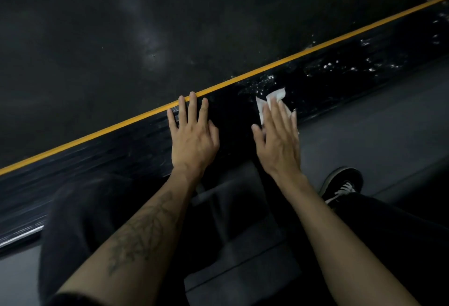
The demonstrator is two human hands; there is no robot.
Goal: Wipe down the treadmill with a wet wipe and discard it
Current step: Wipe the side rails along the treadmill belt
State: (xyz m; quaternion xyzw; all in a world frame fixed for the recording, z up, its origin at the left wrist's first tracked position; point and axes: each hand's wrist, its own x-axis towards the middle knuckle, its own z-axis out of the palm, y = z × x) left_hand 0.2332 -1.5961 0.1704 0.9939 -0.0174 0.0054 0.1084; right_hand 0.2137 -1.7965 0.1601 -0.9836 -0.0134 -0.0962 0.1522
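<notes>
The treadmill's black side rail (121, 150) runs diagonally across the view, with a yellow stripe (267, 66) between it and the dark running belt (121, 38). My right hand (278, 135) presses a white wet wipe (273, 101) flat against the rail with straight fingers. Only the wipe's far edge shows past the fingertips. My left hand (194, 133) rests flat on the rail to the left, fingers spread, with its fingertips reaching the yellow stripe. Wet, shiny speckles (340, 67) cover the rail to the right of the wipe.
I crouch beside the treadmill. My dark-trousered knees (80, 220) fill the lower frame, and a black sneaker with white laces (342, 184) stands on the grey floor (376, 130) at the right.
</notes>
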